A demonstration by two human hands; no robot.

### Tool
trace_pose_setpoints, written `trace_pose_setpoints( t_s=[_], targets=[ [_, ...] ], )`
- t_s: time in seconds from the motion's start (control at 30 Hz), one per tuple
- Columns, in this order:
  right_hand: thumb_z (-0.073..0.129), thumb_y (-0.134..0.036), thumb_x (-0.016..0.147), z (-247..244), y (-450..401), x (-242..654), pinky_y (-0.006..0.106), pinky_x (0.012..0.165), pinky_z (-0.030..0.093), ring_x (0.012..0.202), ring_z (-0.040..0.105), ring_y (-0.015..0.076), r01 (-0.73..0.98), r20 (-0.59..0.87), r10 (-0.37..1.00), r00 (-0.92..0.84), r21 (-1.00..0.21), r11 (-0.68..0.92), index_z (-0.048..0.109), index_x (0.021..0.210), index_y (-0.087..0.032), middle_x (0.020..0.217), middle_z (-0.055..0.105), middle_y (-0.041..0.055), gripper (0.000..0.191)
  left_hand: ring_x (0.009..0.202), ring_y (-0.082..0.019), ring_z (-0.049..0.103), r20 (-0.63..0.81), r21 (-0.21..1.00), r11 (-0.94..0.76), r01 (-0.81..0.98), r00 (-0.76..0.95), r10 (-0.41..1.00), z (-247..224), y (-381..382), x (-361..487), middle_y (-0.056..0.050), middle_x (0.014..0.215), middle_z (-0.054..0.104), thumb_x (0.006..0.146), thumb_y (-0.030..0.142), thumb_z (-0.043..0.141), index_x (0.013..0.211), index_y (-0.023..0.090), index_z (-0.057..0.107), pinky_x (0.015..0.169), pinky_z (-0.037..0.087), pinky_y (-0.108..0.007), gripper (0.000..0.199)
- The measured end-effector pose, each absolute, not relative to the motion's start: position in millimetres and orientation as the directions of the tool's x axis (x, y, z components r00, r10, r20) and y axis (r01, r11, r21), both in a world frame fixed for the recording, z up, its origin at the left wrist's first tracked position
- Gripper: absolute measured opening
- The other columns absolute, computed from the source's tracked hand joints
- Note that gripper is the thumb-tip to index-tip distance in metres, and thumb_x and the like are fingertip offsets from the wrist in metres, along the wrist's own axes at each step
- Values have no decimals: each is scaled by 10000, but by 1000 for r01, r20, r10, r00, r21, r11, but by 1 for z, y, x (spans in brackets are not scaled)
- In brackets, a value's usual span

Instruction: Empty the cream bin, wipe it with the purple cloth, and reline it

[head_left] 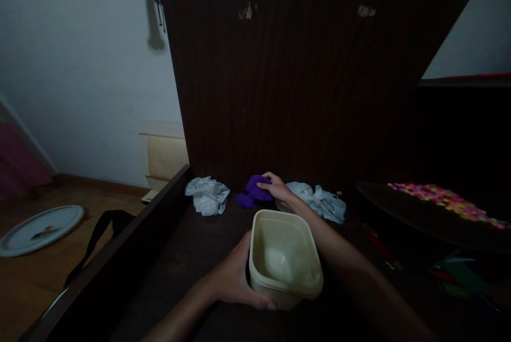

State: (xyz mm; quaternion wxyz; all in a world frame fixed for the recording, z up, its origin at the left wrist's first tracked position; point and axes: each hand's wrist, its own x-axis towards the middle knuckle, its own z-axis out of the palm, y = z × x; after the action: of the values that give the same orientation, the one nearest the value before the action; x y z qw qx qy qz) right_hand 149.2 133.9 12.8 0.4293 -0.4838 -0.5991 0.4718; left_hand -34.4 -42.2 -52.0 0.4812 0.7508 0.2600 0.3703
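Note:
My left hand (239, 278) is wrapped round the near left side of a pale cream plastic tub (259, 283), which has nothing visible inside. Farther back, my right hand (275, 187) grips a bunched purple cloth (257, 190) at its right side. Part of that cloth rests on the dark wooden surface (179, 262) by the upright panel. A crumpled whitish plastic bag (207, 196) lies to the left of the cloth. Another knotted plastic bag (323, 204) sits to the right, partly behind my right wrist.
A tall dark wooden panel (295, 91) rises behind the surface, and a raised wooden edge (131, 241) borders its left. At right stands a dark rounded shelf (383, 209) with colourful small pieces (447, 201). A white round lid-like disc (64, 219) is on the floor at left.

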Motion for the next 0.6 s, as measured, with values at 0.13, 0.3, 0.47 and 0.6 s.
trace_pose_setpoints(
  t_s=[0.13, 0.3, 0.47, 0.6],
  targets=[
    [867, -264, 673, 23, 123, 155, 291, 695, 543, 689, 667, 153, 41, 37, 979, -200, -998, 46, 686, 849, -180, 775, 706, -20, 267, 1384, -404, 491, 310, 915, -402, 31, 581, 752, -53, -43, -34, -213, 1575, 424, 524, 518, 993, 1610, 209, 239, 1232, 319, -600, 1357],
    [879, -252, 626, 34, 109, 164, 276, 659, 555, 658, 679, 150, -48, 9, 973, -230, -999, -2, 721, 832, -185, 759, 747, 2, 268, 1385, -403, 488, 309, 914, -404, 40, 576, 757, -52, -43, -33, -198, 1536, 472, 546, 533, 976, 1597, 195, 267, 1229, 328, -596, 1312],
    [874, -239, 639, 48, 90, 182, 275, 681, 569, 693, 699, 154, -88, -1, 973, -232, -996, -22, 764, 863, -186, 816, 785, 14, 255, 1371, -404, 499, 349, 903, -428, 40, 512, 785, -52, -44, -33, -190, 1481, 506, 571, 574, 951, 1582, 192, 277, 1207, 356, -597, 1274],
    [840, -248, 708, 57, 71, 202, 308, 757, 587, 754, 720, 175, -97, -7, 976, -217, -995, -29, 774, 889, -190, 859, 798, 45, 202, 1359, -415, 503, 409, 862, -497, 102, 441, 799, -47, -44, -34, -189, 1466, 501, 577, 540, 948, 1562, 199, 296, 1184, 384, -607, 1229]
  ],
)
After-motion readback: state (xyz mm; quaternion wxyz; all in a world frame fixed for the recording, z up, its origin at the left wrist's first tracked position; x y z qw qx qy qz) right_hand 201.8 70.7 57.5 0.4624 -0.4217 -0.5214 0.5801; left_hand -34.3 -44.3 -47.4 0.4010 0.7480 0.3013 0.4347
